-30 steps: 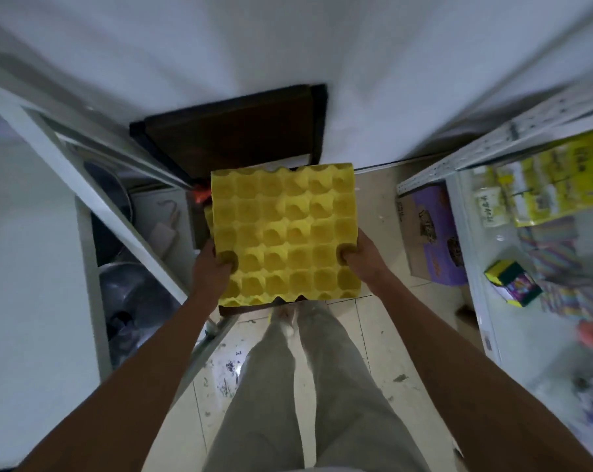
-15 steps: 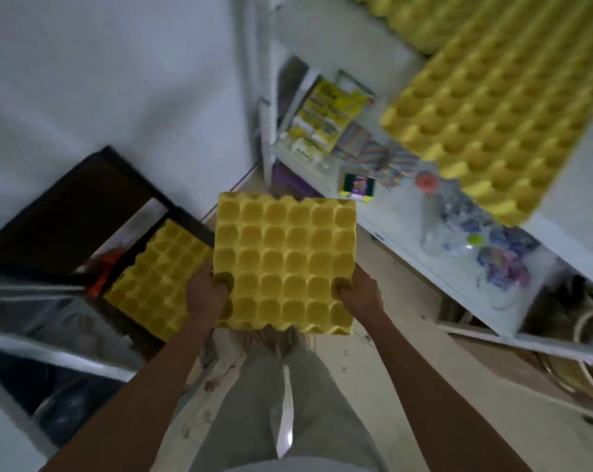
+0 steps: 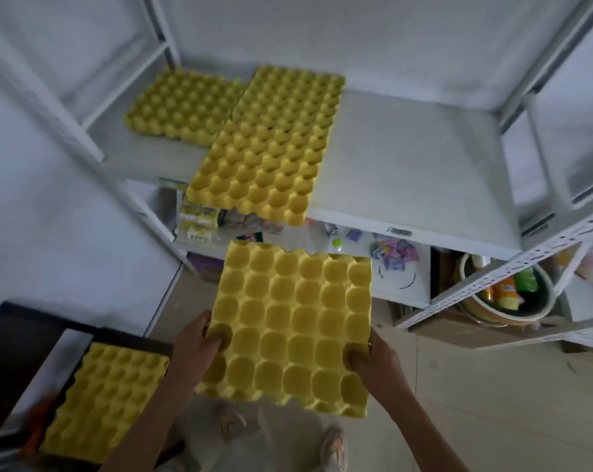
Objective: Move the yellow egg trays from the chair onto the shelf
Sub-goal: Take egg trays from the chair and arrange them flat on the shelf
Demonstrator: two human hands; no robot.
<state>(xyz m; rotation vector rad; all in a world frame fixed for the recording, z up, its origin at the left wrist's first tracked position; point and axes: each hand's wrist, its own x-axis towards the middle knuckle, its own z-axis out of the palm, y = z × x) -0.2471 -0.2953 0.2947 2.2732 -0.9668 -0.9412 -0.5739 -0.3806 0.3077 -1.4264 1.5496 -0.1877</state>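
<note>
left hand (image 3: 193, 345) + right hand (image 3: 377, 361): grip closed on yellow egg tray (image 3: 291, 328) | shelf (image 3: 407, 158): seemingly three trays

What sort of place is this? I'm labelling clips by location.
Probably a small shop's stockroom or storage corner. White metal shelving holds yellow egg trays, small packaged goods crowd the shelf below, and both hands carry another egg tray towards it.
</note>
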